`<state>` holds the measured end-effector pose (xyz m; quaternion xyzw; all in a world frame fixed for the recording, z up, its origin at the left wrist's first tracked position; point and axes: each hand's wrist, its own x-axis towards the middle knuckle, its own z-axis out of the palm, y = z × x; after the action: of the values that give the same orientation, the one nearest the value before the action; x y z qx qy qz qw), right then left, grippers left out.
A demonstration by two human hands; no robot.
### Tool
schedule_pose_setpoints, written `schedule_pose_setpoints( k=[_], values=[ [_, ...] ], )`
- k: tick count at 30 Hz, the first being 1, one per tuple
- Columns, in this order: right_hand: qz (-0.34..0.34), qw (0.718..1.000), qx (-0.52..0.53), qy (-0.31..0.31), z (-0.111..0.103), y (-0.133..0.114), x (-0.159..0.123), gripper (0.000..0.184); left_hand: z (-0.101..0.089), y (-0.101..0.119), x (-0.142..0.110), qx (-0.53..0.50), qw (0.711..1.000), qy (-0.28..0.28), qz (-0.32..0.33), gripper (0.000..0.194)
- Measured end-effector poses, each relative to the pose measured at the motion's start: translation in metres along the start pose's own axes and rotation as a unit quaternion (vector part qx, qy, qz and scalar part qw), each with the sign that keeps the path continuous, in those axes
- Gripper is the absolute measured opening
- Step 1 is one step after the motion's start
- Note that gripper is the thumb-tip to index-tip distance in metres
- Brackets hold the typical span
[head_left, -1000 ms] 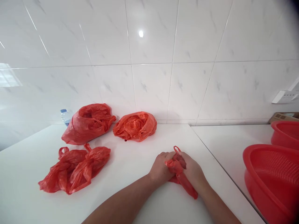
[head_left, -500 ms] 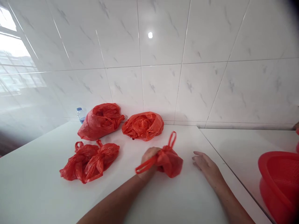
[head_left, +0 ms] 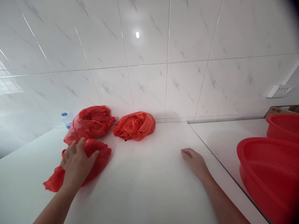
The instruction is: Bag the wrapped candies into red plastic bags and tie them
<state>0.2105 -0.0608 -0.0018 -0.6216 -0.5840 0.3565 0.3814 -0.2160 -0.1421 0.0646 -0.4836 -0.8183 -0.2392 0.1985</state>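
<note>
My left hand [head_left: 76, 161] lies flat with fingers spread on a heap of knotted red plastic bags [head_left: 101, 155] at the left of the white counter [head_left: 149, 183]. It presses on the heap without gripping. My right hand [head_left: 194, 160] rests on the counter further right, fingers loose, holding nothing. Two fuller red bags stand by the tiled wall: one [head_left: 92, 121] just behind the heap, the other [head_left: 135, 126] to its right.
A small water bottle [head_left: 66, 119] stands behind the left bag. At the right sit a large red perforated basket [head_left: 268, 168], a second red basket [head_left: 283, 126] and a cardboard box [head_left: 279, 109]. A wall socket [head_left: 277, 91] sits above them.
My left hand carried the knotted bag leftward and set it on the heap, and now lies spread on it. My right hand let go and rests on the counter.
</note>
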Motion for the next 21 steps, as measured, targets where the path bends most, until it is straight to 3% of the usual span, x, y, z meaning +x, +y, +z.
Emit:
schedule_pose_setpoints(
  k=[4,6,8,11,13,15,16,19,21],
  values=[
    [-0.007,1.000,0.003,0.005,0.001,0.001,-0.001,0.027,0.019,-0.001,-0.011,0.068,0.978,-0.176,0.094,0.042],
    [-0.014,1.000,0.003,0.007,0.001,0.001,-0.001,0.026,0.023,-0.001,-0.011,0.076,0.973,-0.199,0.086,0.043],
    [-0.020,1.000,0.003,0.011,0.001,0.001,0.000,0.026,0.022,0.003,-0.011,0.075,0.979,-0.173,0.079,0.045],
    [-0.029,0.999,0.007,0.018,0.002,0.000,0.000,0.024,0.020,0.019,-0.016,0.044,0.993,-0.055,0.096,0.051],
    [-0.037,0.999,0.012,0.022,0.003,0.000,0.000,0.024,0.026,0.037,-0.026,-0.020,0.990,0.036,0.138,0.048],
    [-0.045,0.999,0.016,0.025,0.003,-0.001,-0.001,0.024,0.038,0.058,-0.042,-0.100,0.972,0.046,0.208,0.046],
    [-0.047,0.998,0.017,0.025,0.003,-0.001,-0.002,0.023,0.046,0.070,-0.051,-0.133,0.959,0.009,0.250,0.047],
    [-0.051,0.998,0.016,0.027,0.003,0.000,-0.001,0.023,0.068,0.111,-0.079,-0.125,0.904,-0.216,0.346,0.059],
    [-0.056,0.998,0.015,0.030,0.004,0.002,0.001,0.022,0.076,0.141,-0.091,-0.108,0.871,-0.296,0.377,0.064]
  ],
)
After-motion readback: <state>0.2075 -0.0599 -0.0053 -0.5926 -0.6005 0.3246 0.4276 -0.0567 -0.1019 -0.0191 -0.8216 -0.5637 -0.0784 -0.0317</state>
